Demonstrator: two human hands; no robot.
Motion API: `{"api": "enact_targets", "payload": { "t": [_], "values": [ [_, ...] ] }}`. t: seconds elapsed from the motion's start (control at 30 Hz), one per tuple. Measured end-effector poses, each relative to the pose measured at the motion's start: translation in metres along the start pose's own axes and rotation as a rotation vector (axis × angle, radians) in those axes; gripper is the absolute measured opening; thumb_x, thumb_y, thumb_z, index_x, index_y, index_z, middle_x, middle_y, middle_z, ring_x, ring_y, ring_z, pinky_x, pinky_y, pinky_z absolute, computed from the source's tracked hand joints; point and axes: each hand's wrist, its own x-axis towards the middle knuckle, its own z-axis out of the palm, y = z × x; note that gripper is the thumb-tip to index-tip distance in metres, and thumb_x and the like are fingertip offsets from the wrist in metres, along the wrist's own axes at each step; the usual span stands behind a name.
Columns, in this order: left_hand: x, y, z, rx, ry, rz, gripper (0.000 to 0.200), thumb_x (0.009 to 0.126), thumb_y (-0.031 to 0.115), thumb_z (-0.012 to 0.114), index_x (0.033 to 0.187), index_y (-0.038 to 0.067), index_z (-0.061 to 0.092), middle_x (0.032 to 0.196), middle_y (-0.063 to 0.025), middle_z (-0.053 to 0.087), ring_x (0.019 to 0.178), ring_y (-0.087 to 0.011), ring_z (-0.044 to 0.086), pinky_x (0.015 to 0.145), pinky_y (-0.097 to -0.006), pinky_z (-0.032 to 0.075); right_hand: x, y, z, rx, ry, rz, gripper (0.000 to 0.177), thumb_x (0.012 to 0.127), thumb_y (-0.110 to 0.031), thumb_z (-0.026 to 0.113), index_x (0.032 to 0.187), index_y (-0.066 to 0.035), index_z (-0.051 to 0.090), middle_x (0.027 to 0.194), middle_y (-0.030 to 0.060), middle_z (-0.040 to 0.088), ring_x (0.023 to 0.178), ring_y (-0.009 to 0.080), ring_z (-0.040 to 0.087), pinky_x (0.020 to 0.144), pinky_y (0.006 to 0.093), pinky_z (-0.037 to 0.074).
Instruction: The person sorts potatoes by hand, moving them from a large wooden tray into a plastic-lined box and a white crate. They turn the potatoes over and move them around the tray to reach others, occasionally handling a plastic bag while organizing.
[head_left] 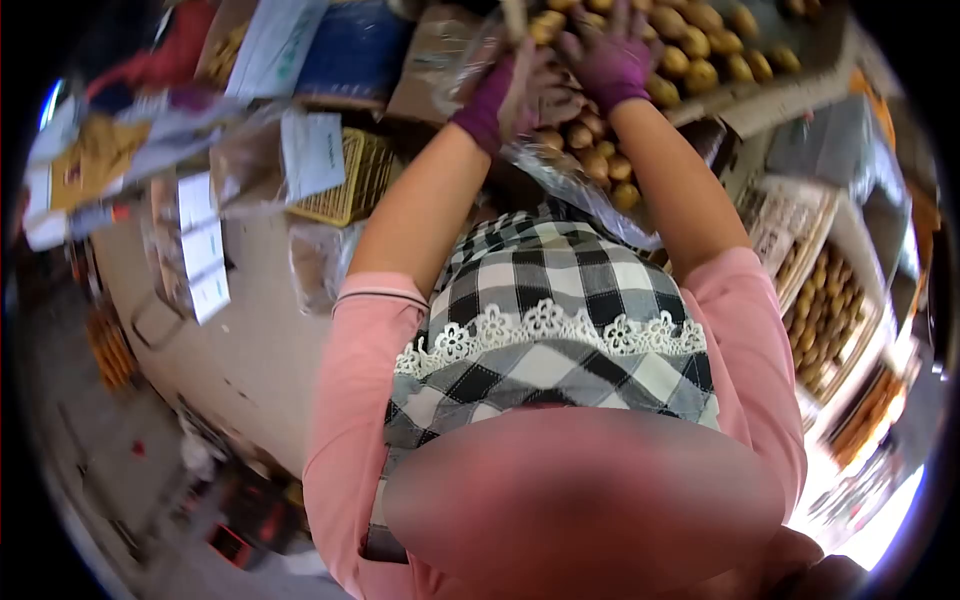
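Both my hands wear purple gloves and reach forward over a box of yellow-brown oval produce that looks like potatoes (697, 42). My left hand (545, 92) lies with its fingers pointing right, behind a tan strip that partly covers it. It seems to hold nothing. My right hand (612, 62) rests on the pile at the box's left side, its fingers stretched forward and apart. Below the hands, more of the produce (597, 160) sits in a clear plastic liner (570, 185), close to my checked apron (570, 260).
To the right stands a crate (828, 385) full of similar produce. A yellow plastic basket (362, 180) is on the left, beside cardboard boxes with white labels (202, 245). A blue panel (352, 50) lies ahead. The cardboard edge (765, 110) borders the pile.
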Motion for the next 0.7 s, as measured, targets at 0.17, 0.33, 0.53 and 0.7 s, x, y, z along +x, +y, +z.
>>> {"api": "enact_targets", "payload": {
  "t": [0.17, 0.33, 0.53, 0.7],
  "values": [
    [-0.164, -0.047, -0.122, -0.055, 0.396, 0.366, 0.055, 0.095, 0.038, 0.042, 0.138, 0.006, 0.029, 0.130, -0.0155, 0.046, 0.115, -0.0272, 0.050, 0.097, -0.0392, 0.042, 0.005, 0.015, 0.032, -0.109, 0.122, -0.316, 0.045, 0.083, -0.056, 0.050, 0.125, -0.041, 0.052, 0.141, 0.0228, 0.034, 0.130, 0.0391, 0.031, 0.102, 0.0478, 0.027],
    [-0.290, -0.196, -0.193, 0.334, 1.360, 0.987, 0.034, 0.094, 0.019, 0.051, 0.124, 0.006, 0.050, 0.115, -0.0108, 0.056, 0.102, -0.0180, 0.055, 0.085, -0.0305, 0.048, 0.032, 0.140, 0.029, -0.394, 0.136, -0.253, 0.055, 0.087, -0.062, 0.036, 0.134, -0.035, 0.044, 0.141, 0.0271, 0.030, 0.128, 0.0418, 0.033, 0.105, 0.0479, 0.029],
    [-0.392, -0.363, -0.099, 0.198, 2.643, 0.449, 0.051, 0.087, 0.019, 0.056, 0.129, -0.005, 0.041, 0.134, -0.0226, 0.041, 0.126, -0.0335, 0.038, 0.104, -0.0402, 0.031, 0.025, 0.161, 0.018, -0.158, 0.089, -0.163, 0.056, 0.091, -0.056, 0.032, 0.141, -0.030, 0.033, 0.146, 0.0236, 0.022, 0.134, 0.0405, 0.023, 0.107, 0.0512, 0.021],
    [-0.299, -0.441, -0.036, 0.208, 2.435, -0.076, 0.049, 0.084, 0.022, 0.059, 0.125, -0.001, 0.047, 0.125, -0.0258, 0.048, 0.119, -0.0381, 0.045, 0.102, -0.0414, 0.035, 0.029, 0.165, 0.001, -0.119, 0.063, -0.221, 0.055, 0.092, -0.054, 0.032, 0.141, -0.029, 0.033, 0.147, 0.0230, 0.021, 0.135, 0.0396, 0.022, 0.108, 0.0501, 0.021]
  ]
}}
